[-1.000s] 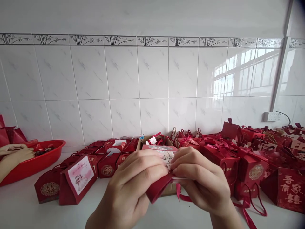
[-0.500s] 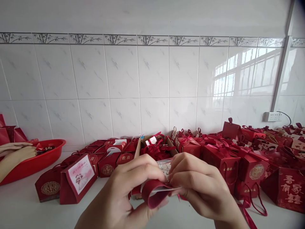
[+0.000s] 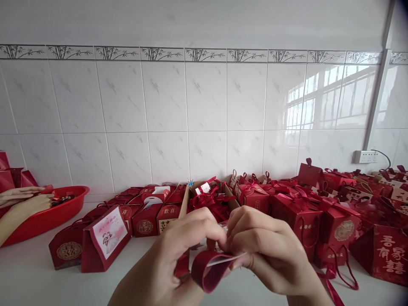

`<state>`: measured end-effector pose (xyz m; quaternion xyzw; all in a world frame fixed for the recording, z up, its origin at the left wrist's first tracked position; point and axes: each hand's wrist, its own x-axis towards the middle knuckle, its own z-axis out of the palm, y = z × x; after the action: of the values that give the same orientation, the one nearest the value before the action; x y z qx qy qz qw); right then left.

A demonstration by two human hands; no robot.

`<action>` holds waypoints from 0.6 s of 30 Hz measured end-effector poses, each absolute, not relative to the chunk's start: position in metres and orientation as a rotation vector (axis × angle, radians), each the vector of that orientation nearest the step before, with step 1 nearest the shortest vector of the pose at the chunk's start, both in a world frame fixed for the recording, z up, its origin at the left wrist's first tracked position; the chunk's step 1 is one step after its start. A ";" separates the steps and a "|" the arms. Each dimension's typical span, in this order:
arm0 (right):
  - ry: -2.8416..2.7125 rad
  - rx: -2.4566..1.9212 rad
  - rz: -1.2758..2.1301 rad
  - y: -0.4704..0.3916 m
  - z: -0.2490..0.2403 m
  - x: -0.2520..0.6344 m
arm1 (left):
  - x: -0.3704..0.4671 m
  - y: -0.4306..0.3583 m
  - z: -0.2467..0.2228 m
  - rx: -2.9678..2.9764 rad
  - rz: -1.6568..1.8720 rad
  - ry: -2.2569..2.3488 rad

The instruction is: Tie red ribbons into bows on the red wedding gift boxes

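Note:
Close to the camera, low in the middle, both of my hands are closed around a small red gift box (image 3: 182, 265), which they mostly hide. A wide red band (image 3: 204, 272) is bent into a loop at its near side, with a pale inner edge showing. My left hand (image 3: 172, 255) grips the box and band from the left, fingers curled over the top. On the other side, my right hand (image 3: 264, 250) pinches the band's end between thumb and fingers. The fingertips of both hands nearly meet above the loop.
Behind my hands, a cardboard box (image 3: 185, 199) holds red ribbons (image 3: 210, 199). Red gift boxes (image 3: 145, 221) stand left, and many more (image 3: 296, 212) are piled right. Far left, another person's hands (image 3: 28, 208) work over a red basin (image 3: 68, 210). A tiled wall (image 3: 204, 106) rises behind.
The looped band has shifted slightly downward and turned, so its opening shows more. My left hand has moved a little to the right. At the far left, the other person's hands have moved slightly.

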<state>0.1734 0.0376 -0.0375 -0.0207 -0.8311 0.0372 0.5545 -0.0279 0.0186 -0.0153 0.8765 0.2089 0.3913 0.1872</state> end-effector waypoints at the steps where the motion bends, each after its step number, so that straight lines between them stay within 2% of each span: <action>1: -1.958 -0.054 0.098 0.038 -0.037 0.173 | -0.026 0.019 -0.014 2.474 1.123 0.567; 7: -1.892 -0.176 0.124 0.041 -0.034 0.174 | -0.017 0.025 -0.006 2.526 1.390 0.532; 18: -1.903 -0.442 0.554 0.036 -0.024 0.172 | -0.019 0.039 -0.006 2.579 1.380 0.643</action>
<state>0.1721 0.0362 -0.0240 -0.1851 -0.7963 0.2317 0.5272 -0.0191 0.0389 -0.0062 0.8589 0.2141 0.4595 0.0733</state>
